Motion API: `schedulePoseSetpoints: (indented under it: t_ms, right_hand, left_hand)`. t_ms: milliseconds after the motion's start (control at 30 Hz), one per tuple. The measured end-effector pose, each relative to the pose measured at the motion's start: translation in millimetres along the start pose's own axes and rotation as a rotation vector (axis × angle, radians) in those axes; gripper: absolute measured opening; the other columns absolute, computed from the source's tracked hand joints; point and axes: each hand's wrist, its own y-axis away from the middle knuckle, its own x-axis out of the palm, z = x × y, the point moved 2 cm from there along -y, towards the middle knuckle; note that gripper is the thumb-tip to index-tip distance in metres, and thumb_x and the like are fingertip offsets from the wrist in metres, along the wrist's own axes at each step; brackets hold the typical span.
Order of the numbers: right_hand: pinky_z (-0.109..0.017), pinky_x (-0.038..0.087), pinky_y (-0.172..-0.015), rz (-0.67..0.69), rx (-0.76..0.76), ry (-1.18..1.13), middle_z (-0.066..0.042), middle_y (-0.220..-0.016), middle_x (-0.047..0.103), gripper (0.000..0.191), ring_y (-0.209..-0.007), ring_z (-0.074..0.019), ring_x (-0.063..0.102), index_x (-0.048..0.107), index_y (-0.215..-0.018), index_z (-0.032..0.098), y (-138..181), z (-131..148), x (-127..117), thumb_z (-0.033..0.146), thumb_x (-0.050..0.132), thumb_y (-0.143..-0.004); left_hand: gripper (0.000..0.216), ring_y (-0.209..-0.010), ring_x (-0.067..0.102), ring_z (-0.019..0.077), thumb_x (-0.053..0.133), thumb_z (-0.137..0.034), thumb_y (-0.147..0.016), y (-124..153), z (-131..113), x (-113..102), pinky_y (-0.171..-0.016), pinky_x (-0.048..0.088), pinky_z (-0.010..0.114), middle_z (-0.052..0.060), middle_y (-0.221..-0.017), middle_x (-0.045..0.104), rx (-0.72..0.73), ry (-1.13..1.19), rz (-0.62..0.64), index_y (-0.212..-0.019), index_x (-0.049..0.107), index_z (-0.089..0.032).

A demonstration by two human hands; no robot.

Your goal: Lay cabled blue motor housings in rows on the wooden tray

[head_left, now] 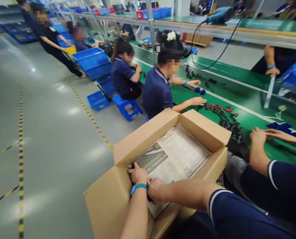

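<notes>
An open cardboard box [148,131] with its flaps spread is in front of me, and printed newspaper sheets [173,149] lie flat inside it. My left hand [138,174], with a blue band at the wrist, is in the box's near left corner. Its fingers are curled at a small dark thing that I cannot make out. Close beside it, my right hand [155,190] is closed low over the paper, slightly blurred. A bit of something dark shows beneath it; its kind is hidden.
A green workbench [250,93] runs past the box, bearing black cables with red ends [222,111]. Several co-workers sit along it, one close at my right. Blue bins [92,63], a blue stool [127,108] and yellow-black floor tape [20,132] are to the left.
</notes>
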Motion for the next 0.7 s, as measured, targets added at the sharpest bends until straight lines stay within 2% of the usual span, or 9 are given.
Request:
schedulePoseSetpoints:
  t_ms: [100,200,300,400,533,600,700]
  right_hand:
    - [-0.053,0.059,-0.079,-0.064,-0.042,0.001,-0.023,-0.131,0.055,0.079,-0.106,-0.0390,0.063,0.062,-0.126,0.018,32,-26,-11,0.040,0.088,-0.054]
    - [-0.048,0.057,-0.077,-0.125,0.081,-0.150,-0.021,-0.121,0.057,0.081,-0.097,-0.0362,0.065,0.060,-0.126,0.016,64,-58,-26,0.055,0.082,-0.058]
    - [-0.044,0.053,-0.080,-0.233,0.216,-0.380,-0.016,-0.117,0.058,0.080,-0.094,-0.0315,0.064,0.060,-0.124,0.017,94,-84,-36,0.059,0.081,-0.059]
    - [-0.038,0.050,-0.086,-0.412,0.264,-0.745,-0.009,-0.108,0.060,0.073,-0.095,-0.0249,0.061,0.061,-0.120,0.019,132,-100,-41,0.056,0.082,-0.060]
    - [-0.032,0.050,-0.078,-0.608,0.166,-1.502,-0.002,-0.097,0.064,0.067,-0.085,-0.0175,0.061,0.059,-0.118,0.020,205,-106,-37,0.057,0.078,-0.066]
    - [-0.030,0.050,-0.073,-0.707,0.091,-1.792,-0.004,-0.098,0.065,0.069,-0.082,-0.0165,0.062,0.057,-0.119,0.019,246,-103,-27,0.058,0.077,-0.066]
    - [-0.028,0.050,-0.062,-0.790,0.033,-2.028,-0.006,-0.095,0.065,0.071,-0.076,-0.0184,0.064,0.056,-0.118,0.018,298,-91,2,0.059,0.079,-0.065]
  left_hand:
    - [0.051,-0.085,0.068,0.0299,0.042,-0.032,-0.094,-3,3,-7,-0.077,0.052,0.040,0.022,-0.118,0.045,0.030,0.016,-0.025,-0.143,0.040,-0.017]
    - [0.053,-0.084,0.068,0.0273,0.040,-0.033,-0.095,-1,5,-17,-0.081,0.051,0.040,0.021,-0.118,0.045,0.097,0.021,-0.046,-0.146,0.036,-0.017]
    - [0.054,-0.085,0.068,0.0266,0.043,-0.030,-0.094,10,7,-19,-0.084,0.050,0.039,0.020,-0.118,0.047,0.138,0.007,-0.032,-0.146,0.037,-0.019]
    - [0.052,-0.089,0.068,0.0314,0.047,-0.030,-0.093,25,8,-11,-0.084,0.051,0.042,0.023,-0.118,0.049,0.129,-0.026,0.006,-0.144,0.043,-0.020]
    - [0.065,-0.105,0.064,0.0446,0.061,-0.046,-0.086,44,6,-2,-0.081,0.052,0.046,0.032,-0.120,0.049,0.149,-0.060,0.035,-0.139,0.046,-0.011]
    - [0.070,-0.108,0.063,0.0461,0.067,-0.049,-0.079,47,9,1,-0.079,0.053,0.046,0.033,-0.123,0.049,0.187,-0.095,0.053,-0.135,0.048,-0.012]
    - [0.073,-0.105,0.066,0.0427,0.067,-0.055,-0.076,35,15,6,-0.080,0.055,0.046,0.031,-0.120,0.055,0.217,-0.189,0.094,-0.134,0.048,-0.015]
